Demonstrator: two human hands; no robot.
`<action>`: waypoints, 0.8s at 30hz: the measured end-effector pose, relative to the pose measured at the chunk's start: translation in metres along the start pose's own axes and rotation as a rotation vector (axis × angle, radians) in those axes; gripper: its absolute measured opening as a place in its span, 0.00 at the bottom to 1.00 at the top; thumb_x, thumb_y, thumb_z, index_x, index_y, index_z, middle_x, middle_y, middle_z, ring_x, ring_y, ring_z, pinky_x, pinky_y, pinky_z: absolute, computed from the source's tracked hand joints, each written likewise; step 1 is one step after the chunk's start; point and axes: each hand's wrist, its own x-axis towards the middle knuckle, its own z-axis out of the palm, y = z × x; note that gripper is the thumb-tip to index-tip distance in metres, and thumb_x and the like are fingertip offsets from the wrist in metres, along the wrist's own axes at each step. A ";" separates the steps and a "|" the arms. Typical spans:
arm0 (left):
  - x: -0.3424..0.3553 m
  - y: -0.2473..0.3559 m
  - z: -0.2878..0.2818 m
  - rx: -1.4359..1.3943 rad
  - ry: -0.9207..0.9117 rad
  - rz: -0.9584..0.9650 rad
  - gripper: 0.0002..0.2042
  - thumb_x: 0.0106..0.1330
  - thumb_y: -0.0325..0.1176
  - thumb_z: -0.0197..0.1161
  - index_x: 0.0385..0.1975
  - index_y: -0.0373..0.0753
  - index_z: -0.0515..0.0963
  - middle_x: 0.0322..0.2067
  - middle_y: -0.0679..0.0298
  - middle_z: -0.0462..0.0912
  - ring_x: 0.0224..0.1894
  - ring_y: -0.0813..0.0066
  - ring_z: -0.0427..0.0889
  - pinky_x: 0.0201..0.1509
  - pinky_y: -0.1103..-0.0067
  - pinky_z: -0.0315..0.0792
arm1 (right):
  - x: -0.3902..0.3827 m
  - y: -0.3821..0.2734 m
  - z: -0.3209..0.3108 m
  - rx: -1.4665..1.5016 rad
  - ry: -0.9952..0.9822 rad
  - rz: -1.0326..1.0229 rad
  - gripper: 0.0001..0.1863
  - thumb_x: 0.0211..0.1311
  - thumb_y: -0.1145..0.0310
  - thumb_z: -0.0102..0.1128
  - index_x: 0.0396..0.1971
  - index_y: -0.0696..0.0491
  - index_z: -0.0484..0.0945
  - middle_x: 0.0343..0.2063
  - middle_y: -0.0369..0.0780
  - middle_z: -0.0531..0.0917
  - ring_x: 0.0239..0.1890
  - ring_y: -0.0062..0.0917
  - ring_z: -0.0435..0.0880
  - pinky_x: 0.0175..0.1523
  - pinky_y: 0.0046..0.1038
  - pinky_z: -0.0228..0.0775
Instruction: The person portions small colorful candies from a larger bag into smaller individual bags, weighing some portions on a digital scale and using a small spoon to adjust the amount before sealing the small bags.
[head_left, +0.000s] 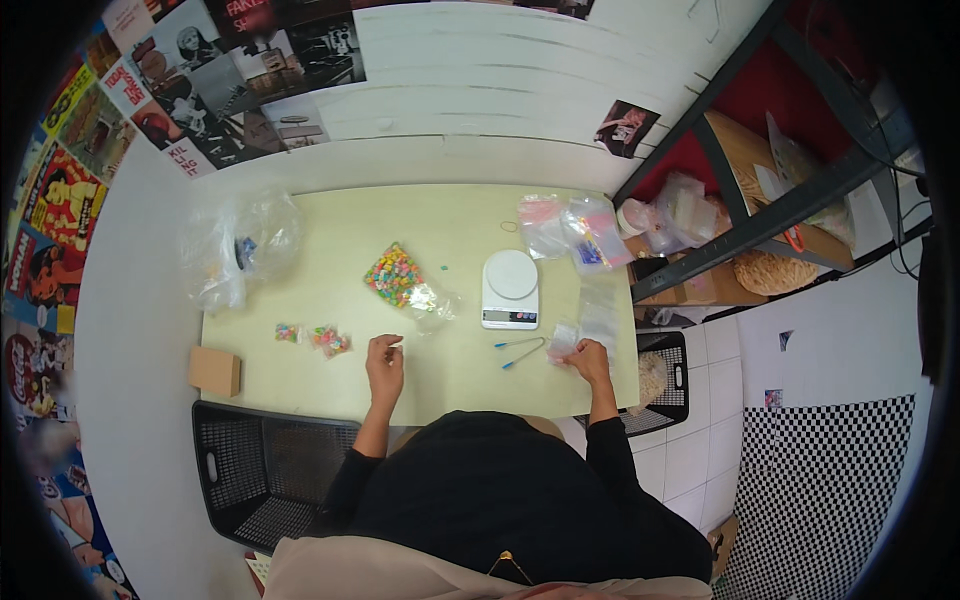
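Observation:
My left hand (pixel 385 368) hovers at the table's front edge, its fingers loosely curled and slightly apart, with nothing visible in them. My right hand (pixel 588 360) pinches a small clear plastic bag (pixel 563 343) at the front right. Just left of that bag lie tweezers (pixel 521 352) with blue tips. Behind them stands a white kitchen scale (pixel 511 290), its round platform bare. A large clear bag of colourful candies (pixel 395 275) rests mid-table, its loose end toward the scale. Two small filled candy bags (pixel 329 341) sit left of my left hand.
Clear plastic bags (pixel 245 245) are heaped at the back left. Flat bag packs (pixel 595 235) lie at the back right, near a dark metal shelf (pixel 720 230). A brown box (pixel 215 371) sits at the left edge. Black crates (pixel 270 465) flank the pale table (pixel 450 215).

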 end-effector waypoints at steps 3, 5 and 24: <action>-0.006 0.023 0.027 -0.038 -0.138 0.067 0.09 0.59 0.17 0.56 0.38 0.35 0.77 0.38 0.58 0.75 0.33 0.71 0.78 0.36 0.81 0.74 | 0.002 0.009 -0.007 0.133 0.036 -0.041 0.20 0.32 0.63 0.79 0.21 0.60 0.78 0.17 0.42 0.80 0.21 0.26 0.76 0.31 0.28 0.69; -0.009 0.036 0.042 -0.084 -0.239 0.070 0.09 0.59 0.17 0.56 0.38 0.35 0.76 0.38 0.58 0.75 0.34 0.70 0.79 0.37 0.80 0.75 | 0.003 0.014 -0.013 0.183 0.046 -0.063 0.19 0.36 0.62 0.78 0.24 0.60 0.79 0.22 0.43 0.82 0.25 0.26 0.78 0.33 0.29 0.70; 0.018 0.099 0.110 -0.133 -0.778 0.018 0.08 0.63 0.33 0.63 0.32 0.33 0.79 0.30 0.60 0.80 0.35 0.73 0.78 0.42 0.76 0.72 | -0.054 -0.102 -0.017 0.538 -0.245 -0.455 0.13 0.55 0.63 0.68 0.37 0.55 0.82 0.35 0.36 0.81 0.32 0.20 0.77 0.38 0.22 0.68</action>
